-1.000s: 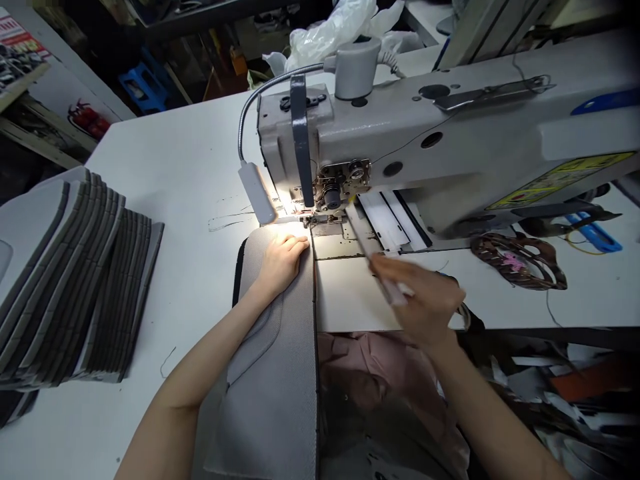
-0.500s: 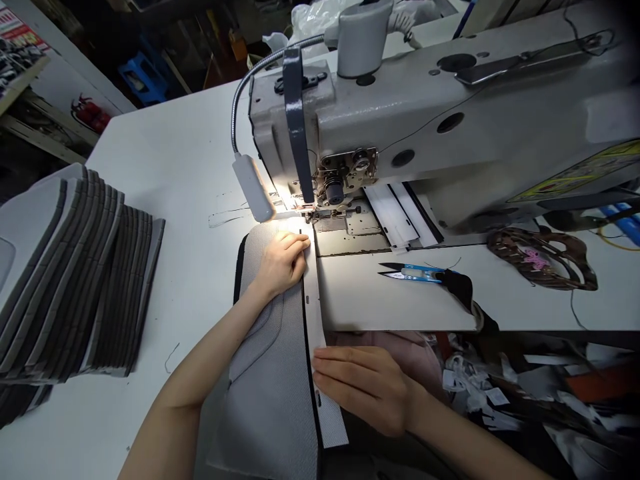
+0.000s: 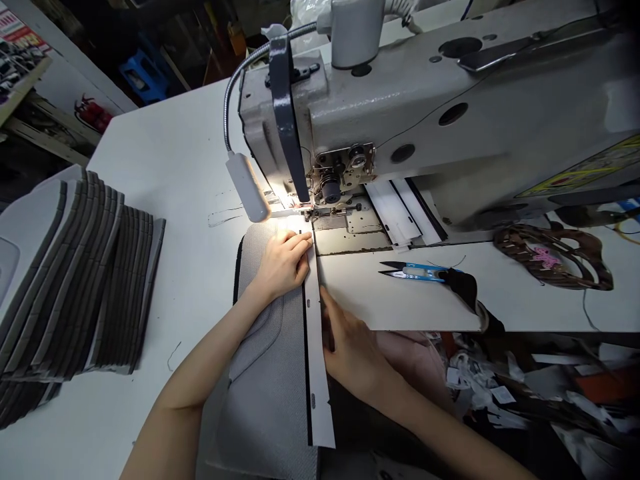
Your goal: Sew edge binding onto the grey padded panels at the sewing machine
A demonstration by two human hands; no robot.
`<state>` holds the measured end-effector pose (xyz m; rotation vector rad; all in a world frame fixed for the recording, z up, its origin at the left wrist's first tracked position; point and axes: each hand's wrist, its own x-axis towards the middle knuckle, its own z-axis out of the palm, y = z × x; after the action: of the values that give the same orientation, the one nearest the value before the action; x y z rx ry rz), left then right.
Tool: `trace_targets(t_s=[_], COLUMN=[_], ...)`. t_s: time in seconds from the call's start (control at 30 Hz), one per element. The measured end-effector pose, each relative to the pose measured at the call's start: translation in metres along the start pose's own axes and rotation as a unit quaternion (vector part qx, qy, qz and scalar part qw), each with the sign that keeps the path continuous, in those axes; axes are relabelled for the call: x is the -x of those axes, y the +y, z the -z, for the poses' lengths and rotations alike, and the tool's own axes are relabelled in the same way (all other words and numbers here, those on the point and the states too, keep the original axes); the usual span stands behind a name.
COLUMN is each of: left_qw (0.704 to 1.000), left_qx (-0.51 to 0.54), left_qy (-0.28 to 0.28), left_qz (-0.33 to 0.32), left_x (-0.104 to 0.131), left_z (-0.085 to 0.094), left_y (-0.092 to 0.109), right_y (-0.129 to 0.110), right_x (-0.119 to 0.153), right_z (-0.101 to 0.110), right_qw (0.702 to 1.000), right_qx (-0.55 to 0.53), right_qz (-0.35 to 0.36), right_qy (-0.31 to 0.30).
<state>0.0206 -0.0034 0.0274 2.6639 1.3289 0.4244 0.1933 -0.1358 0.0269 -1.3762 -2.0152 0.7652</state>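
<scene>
A grey fabric panel with a dark edge lies at the sewing machine, its far end at the lit needle area. Along its right side runs a long white strip with small slots and a black border. My left hand lies on the panel with bent fingers, its fingertips pressing the strip just before the presser foot. Lower down, my right hand grips the strip's right edge. Its index finger points up along that edge, while the other fingers curl partly hidden beside or beneath the strip.
To the left stands a stack of grey padded panels. Blue-handled thread snips and a brown hair clip lie on the white table. More white strips rest under the machine arm. A lamp hangs beside the needle.
My right hand has moved up along the strip and changed from lying flat on it to curling at its edge. The strip's lower end has shifted left. My left hand has hardly moved.
</scene>
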Motion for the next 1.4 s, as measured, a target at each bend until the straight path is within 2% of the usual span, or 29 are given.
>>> trace_targets(t_s=[0.2,0.33,0.5,0.63,0.87,1.17,1.4], left_qw=[1.0,1.0,0.999,0.998,0.997,0.995,0.995], left_qx=[-0.024,-0.029,-0.034,-0.057,-0.061,-0.072,-0.069], left_qy=[-0.013,-0.009,0.009,0.031,0.043,0.062,0.071], left_qz=[-0.01,-0.008,-0.016,-0.021,-0.031,-0.016,-0.027], left_x=[-0.003,-0.008,-0.019,-0.024,-0.016,-0.031,-0.011], left_z=[0.001,-0.002,-0.007,-0.008,-0.006,-0.013,-0.007], left_y=[0.0,-0.004,-0.015,-0.018,-0.009,-0.023,-0.005], right_y=[0.01,0.01,0.007,0.007,0.011,0.007,0.014], right_x=[0.0,-0.006,-0.018,-0.028,-0.043,-0.032,-0.046], right_z=[-0.015,-0.012,-0.005,-0.004,-0.006,-0.001,-0.005], right_qw=[0.998,0.995,0.987,0.983,0.983,0.972,0.976], right_qx=[-0.058,-0.085,-0.087,-0.069,-0.049,-0.13,-0.11], right_qz=[-0.016,-0.038,-0.107,-0.129,-0.139,-0.135,-0.148], right_qy=[-0.024,-0.027,-0.082,-0.106,-0.105,-0.14,-0.118])
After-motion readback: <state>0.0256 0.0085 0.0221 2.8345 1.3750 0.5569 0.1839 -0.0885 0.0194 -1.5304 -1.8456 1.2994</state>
